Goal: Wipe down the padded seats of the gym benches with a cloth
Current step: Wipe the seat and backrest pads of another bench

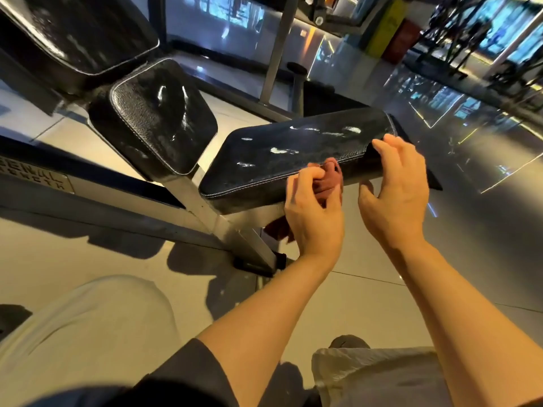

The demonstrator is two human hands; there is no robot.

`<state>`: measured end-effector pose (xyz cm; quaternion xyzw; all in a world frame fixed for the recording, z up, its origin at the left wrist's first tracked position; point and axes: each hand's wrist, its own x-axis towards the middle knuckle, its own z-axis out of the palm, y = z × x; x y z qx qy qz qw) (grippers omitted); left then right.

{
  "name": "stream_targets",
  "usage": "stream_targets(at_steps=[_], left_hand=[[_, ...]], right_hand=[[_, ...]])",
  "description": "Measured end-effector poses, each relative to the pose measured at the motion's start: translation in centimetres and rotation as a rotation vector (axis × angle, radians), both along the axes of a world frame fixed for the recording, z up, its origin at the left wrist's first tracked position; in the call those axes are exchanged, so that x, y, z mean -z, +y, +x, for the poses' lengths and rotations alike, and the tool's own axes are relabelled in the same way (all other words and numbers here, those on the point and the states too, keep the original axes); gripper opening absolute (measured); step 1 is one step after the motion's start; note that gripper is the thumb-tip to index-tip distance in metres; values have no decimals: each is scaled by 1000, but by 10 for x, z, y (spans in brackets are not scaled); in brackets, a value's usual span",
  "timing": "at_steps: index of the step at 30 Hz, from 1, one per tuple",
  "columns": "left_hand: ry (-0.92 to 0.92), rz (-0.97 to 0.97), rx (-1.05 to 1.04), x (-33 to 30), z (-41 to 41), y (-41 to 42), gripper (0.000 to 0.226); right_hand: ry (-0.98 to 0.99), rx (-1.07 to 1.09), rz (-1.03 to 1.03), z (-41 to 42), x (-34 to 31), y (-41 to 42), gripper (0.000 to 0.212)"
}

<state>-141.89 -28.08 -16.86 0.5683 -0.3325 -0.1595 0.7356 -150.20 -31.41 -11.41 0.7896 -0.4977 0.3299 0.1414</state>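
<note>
**Mia:** Where is the cloth [329, 177]?

**Ben:** It is in the middle of the frame, bunched up in the left hand [313, 212]. The fingers [305, 174] curl round it and press it on the near edge of the long black seat [293, 148]. A bit of cloth hangs below the hand.

**Mia:** And the right hand [396, 195]?

**Ben:** Its fingers are spread and loose. They rest on the seat's right end and hold nothing.

**Mia:** Which way does the seat go?

**Ben:** Its long way runs from lower left to upper right. Most of the top lies up and away from the cloth, so I think the wipe goes that way. The left hand is nearer.

**Mia:** What is the seat like?

**Ben:** Soft, bumpy and shiny, with wet streaks and white stitching. A smaller pad [155, 113] sits upper left.
</note>
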Motion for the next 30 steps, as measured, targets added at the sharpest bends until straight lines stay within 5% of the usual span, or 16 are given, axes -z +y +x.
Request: stream_targets(at_steps=[7,14,18,22,27,30], left_hand=[[-11,-36,-176,2,4,-9,21],[-168,-66,-123,-18,-33,-23,25],[-176,-65,-80,-29,-55,-30,24],[-91,-119,79,-37,-59,-27,24],[159,-154,513,-48,-57,-8,26],[-42,-97,637,-50,-44,5,24]], right_hand=[[-89,-87,122,-34,-5,-6,63],[-95,-194,200,-47,0,-12,76],[-184,-282,184,-56,0,-11,59],[-309,-355,181,-66,-2,-9,55],[-385,-404,133,-63,-3,-7,50],[-434,-353,102,-63,-5,-4,43]])
